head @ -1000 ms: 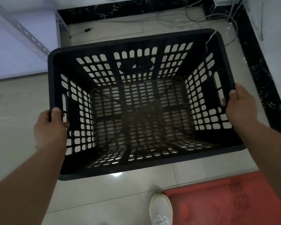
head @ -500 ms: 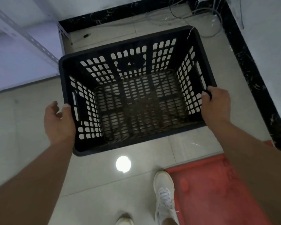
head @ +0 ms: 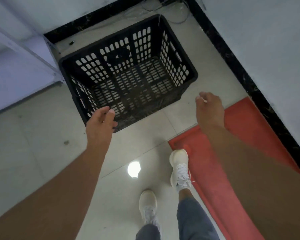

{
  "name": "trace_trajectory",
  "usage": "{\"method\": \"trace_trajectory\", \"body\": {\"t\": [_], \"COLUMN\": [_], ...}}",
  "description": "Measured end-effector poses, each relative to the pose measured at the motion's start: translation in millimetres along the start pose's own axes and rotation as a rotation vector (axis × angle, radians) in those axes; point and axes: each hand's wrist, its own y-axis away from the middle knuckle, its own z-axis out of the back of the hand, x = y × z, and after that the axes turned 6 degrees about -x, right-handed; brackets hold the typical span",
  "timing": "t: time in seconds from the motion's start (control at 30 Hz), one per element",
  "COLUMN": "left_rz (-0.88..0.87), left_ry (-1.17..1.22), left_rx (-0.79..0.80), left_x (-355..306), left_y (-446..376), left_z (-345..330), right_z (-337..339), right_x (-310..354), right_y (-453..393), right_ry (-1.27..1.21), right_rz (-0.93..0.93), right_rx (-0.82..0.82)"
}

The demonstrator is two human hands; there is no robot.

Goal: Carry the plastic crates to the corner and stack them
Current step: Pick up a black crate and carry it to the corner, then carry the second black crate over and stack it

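Black plastic crate (head: 128,73) resting upright on the tiled floor (head: 33,144) in the corner, between a metal shelf frame (head: 48,49) and the dark skirting (head: 232,54). Left hand (head: 100,122), fingers loosely spread and holding nothing, overlaps the crate's near corner in view; contact cannot be judged. Right hand (head: 210,108), fingers relaxed and empty, is apart from the crate's right side, over a red mat (head: 249,135).

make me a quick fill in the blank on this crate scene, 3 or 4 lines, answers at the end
1. The black crate sits on the ____ near the corner.
2. Neither the left hand nor the right hand holds the ____.
3. The mat along the right wall is ____ in colour.
4. Inside, the crate is ____.

Missing words: floor; crate; red; empty
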Motion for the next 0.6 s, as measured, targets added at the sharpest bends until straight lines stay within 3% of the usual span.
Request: {"method": "trace_trajectory", "body": {"t": [0.27,0.6], "left_rz": [-0.027,-0.098], "left_ry": [-0.125,-0.243], "left_rx": [0.298,0.56], "left_x": [7,52], "left_y": [106,275], "left_z": [-34,-104], "right_z": [74,183], "right_x": [-89,-246], "right_y": [89,200], "right_ry": [-0.081,-0.312], "right_rz": [-0.182,-0.613], "right_rx": [-0.116,-0.322]}}
